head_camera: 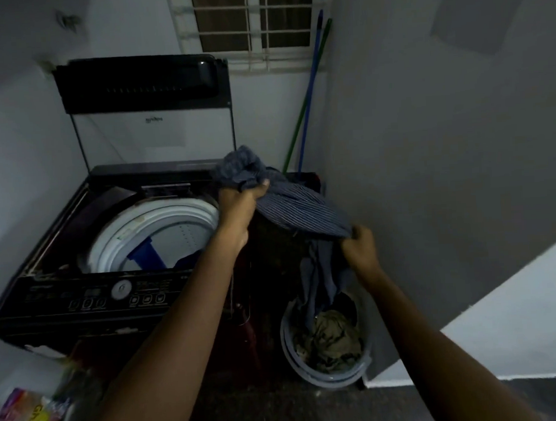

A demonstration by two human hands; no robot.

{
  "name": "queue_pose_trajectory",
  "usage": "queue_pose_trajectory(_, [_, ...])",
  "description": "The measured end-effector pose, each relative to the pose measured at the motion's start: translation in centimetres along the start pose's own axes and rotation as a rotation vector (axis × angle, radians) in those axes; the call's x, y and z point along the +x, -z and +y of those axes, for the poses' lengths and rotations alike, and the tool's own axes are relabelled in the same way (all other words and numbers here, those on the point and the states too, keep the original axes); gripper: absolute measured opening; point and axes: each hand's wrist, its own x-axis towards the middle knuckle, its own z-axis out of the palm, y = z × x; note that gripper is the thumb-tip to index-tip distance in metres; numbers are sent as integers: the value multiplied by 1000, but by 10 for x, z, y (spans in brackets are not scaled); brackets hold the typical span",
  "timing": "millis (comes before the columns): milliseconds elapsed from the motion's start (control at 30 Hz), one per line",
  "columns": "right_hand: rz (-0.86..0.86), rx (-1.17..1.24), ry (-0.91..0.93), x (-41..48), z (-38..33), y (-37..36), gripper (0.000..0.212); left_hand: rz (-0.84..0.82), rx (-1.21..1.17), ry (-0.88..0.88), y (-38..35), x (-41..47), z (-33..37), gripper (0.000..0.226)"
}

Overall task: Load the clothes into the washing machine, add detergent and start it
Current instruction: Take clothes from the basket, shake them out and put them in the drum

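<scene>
A black top-loading washing machine (81, 298) stands at the left with its lid (141, 82) raised against the wall. Its white drum (161, 229) is open, with a blue piece and some dark cloth inside. My left hand (241, 202) grips the bunched top of a blue striped garment (299, 209) beside the drum's right rim. My right hand (360, 248) holds the same garment lower down, above a grey bucket (294, 360) on the floor. The garment's tail hangs into the bucket, where an olive cloth (331, 339) lies.
A colourful detergent packet (26, 420) sits at the bottom left. Two broom or mop handles, blue (310, 89) and green (301, 125), lean in the corner under a barred window (254, 21). A grey wall (443, 137) closes the right side.
</scene>
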Motion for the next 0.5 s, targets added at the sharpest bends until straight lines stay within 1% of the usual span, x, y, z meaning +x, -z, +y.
queue_pose_trajectory(67, [65,93,54,4,-10,13,20,-8,213,78,14,0,-17,39])
queue_pose_trajectory(133, [104,153,79,10,-26,22,23,-25,430,111,22,-1,-34,64])
queue_pose_trajectory(200, [109,132,145,17,-43,30,24,63,685,43,24,-4,-45,109])
queue_pose_trajectory(233, [103,94,178,22,-50,32,24,105,763,-20,23,-5,-48,126])
queue_pose_trajectory(267, [98,42,204,26,-55,33,25,107,799,-114,20,-7,-49,133])
queue_pose_trajectory(300, [83,0,224,28,-60,32,26,43,809,-223,16,-8,-51,134])
queue_pose_trajectory(333, [65,-30,246,30,-67,29,26,-89,791,-296,11,-10,-51,132])
queue_pose_trajectory(367, [41,-49,273,29,-74,23,26,-259,746,-316,4,-12,-51,129])
queue_pose_trajectory(400, [21,-50,301,28,-83,17,28,-412,691,-286,-4,-15,-51,124])
queue_pose_trajectory(433, [-9,-22,312,26,-90,10,28,-514,619,-251,-11,-18,-52,116])
queue_pose_trajectory(467, [-41,36,301,25,-95,4,27,-523,550,-207,-17,-21,-52,107])
queue_pose_trajectory(500, [-73,101,279,25,-99,0,26,-468,482,-176,-22,-22,-51,98])
